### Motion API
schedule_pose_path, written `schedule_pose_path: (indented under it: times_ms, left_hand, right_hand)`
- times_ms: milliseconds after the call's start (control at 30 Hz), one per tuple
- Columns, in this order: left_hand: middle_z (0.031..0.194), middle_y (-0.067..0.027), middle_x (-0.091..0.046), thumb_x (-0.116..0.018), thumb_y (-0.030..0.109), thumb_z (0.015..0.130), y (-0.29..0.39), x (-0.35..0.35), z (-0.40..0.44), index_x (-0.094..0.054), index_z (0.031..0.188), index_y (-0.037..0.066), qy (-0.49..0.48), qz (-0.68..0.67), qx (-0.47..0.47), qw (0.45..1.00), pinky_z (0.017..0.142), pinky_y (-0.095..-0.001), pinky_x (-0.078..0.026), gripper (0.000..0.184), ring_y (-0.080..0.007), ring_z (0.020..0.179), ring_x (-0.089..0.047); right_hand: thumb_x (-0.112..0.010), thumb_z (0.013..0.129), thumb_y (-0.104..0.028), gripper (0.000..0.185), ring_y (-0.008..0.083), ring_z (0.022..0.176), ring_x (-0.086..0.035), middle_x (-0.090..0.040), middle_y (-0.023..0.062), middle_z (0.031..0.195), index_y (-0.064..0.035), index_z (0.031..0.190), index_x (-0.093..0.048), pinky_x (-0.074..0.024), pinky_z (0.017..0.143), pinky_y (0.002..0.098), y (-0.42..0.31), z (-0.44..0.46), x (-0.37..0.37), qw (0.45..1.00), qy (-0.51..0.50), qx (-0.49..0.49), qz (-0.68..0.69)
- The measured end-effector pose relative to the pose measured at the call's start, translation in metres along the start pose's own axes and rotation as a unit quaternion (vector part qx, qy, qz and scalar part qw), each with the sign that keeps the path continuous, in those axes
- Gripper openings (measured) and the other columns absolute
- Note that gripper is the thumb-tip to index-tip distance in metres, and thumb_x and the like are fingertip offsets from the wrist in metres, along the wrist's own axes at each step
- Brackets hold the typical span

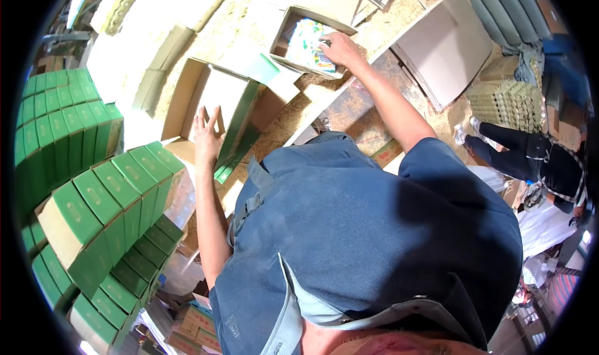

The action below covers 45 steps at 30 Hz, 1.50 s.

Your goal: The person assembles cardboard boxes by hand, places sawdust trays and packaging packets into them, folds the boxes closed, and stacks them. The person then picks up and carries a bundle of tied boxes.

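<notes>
My left hand (pixel 207 136) lies at the near side of an open cardboard box (pixel 240 99) with green outer walls. Its fingers are spread over the box's opening, and nothing is held in them. On the far side of the bench, my right hand (pixel 340 48) reaches into a smaller open carton (pixel 288 27). Colourful printed packets (pixel 306 43) in white, green, yellow and blue lie inside it. The right fingers are bent and pinched at the top of these packets; the fingertips are partly hidden.
Stacked green boxes (pixel 112 186) stand at the left. The bench (pixel 256 5) is strewn with sawdust-like shreds. Cardboard sheets (pixel 446 46) lean at the right, near stacked egg trays (pixel 508 102) and grey rolled bundles (pixel 505 9). Another person (pixel 536 152) is at the far right.
</notes>
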<state>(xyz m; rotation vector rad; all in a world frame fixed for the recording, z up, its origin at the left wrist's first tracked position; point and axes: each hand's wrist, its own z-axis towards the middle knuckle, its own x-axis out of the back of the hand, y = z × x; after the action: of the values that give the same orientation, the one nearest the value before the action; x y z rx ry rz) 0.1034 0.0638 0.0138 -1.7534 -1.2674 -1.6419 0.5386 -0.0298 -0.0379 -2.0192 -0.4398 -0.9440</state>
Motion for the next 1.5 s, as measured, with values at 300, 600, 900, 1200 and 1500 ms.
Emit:
schedule_pose_path:
  times_ms: [300, 600, 900, 1200, 1500]
  left_hand:
    - [0.157, -0.0114, -0.024, -0.080, 0.008, 0.070, -0.004, -0.003, 0.001, -0.044, 0.143, 0.032, -0.002, -0.002, -0.005, 1.000, 0.111, -0.0512, -0.037, 0.085, -0.0407, 0.142, -0.026]
    - [0.158, -0.0113, -0.023, -0.081, 0.007, 0.070, 0.001, 0.001, 0.001, -0.043, 0.144, 0.032, -0.013, 0.012, 0.004, 1.000, 0.113, -0.0505, -0.035, 0.088, -0.0397, 0.143, -0.024]
    - [0.157, -0.0113, -0.023, -0.081, 0.007, 0.069, 0.001, 0.001, 0.001, -0.044, 0.144, 0.033, -0.008, 0.006, 0.001, 1.000, 0.112, -0.0503, -0.037, 0.087, -0.0385, 0.143, -0.025]
    - [0.158, -0.0110, -0.022, -0.081, 0.008, 0.070, -0.005, -0.005, 0.002, -0.042, 0.144, 0.033, -0.004, 0.008, -0.002, 1.000, 0.112, -0.0521, -0.036, 0.087, -0.0378, 0.143, -0.024]
    - [0.159, -0.0105, -0.020, -0.080, 0.008, 0.071, -0.003, -0.005, 0.002, -0.041, 0.145, 0.034, -0.016, 0.017, 0.011, 1.000, 0.113, -0.0538, -0.033, 0.087, -0.0366, 0.145, -0.022]
  right_hand:
    - [-0.074, 0.070, -0.060, 0.094, 0.0335, 0.144, -0.025, -0.029, 0.0151, 0.155, -0.0183, 0.147, -0.040, -0.0261, 0.117, 0.0487, 0.019, 0.013, -0.026, 0.993, -0.036, 0.075, -0.084]
    - [-0.080, 0.069, -0.044, 0.094, 0.0328, 0.147, -0.015, -0.020, 0.0112, 0.160, -0.0206, 0.149, -0.036, -0.0206, 0.118, 0.0524, -0.013, 0.028, -0.034, 0.990, -0.043, 0.075, -0.112]
    - [-0.066, 0.078, -0.008, 0.056, 0.0300, 0.142, -0.029, -0.037, 0.0140, 0.151, -0.0102, 0.133, -0.056, -0.0313, 0.112, 0.0468, -0.041, 0.094, -0.059, 0.976, 0.066, 0.190, -0.081]
    - [-0.057, 0.078, 0.005, 0.040, 0.0283, 0.098, -0.067, -0.069, 0.0160, 0.108, -0.0149, 0.108, -0.074, -0.0526, 0.090, 0.0371, -0.036, 0.065, -0.012, 0.984, 0.124, 0.072, 0.106]
    - [-0.066, 0.079, -0.007, 0.030, 0.0261, 0.097, -0.068, -0.070, 0.0163, 0.108, -0.0183, 0.105, -0.075, -0.0536, 0.090, 0.0367, -0.048, 0.026, 0.001, 0.991, 0.063, 0.088, -0.079]
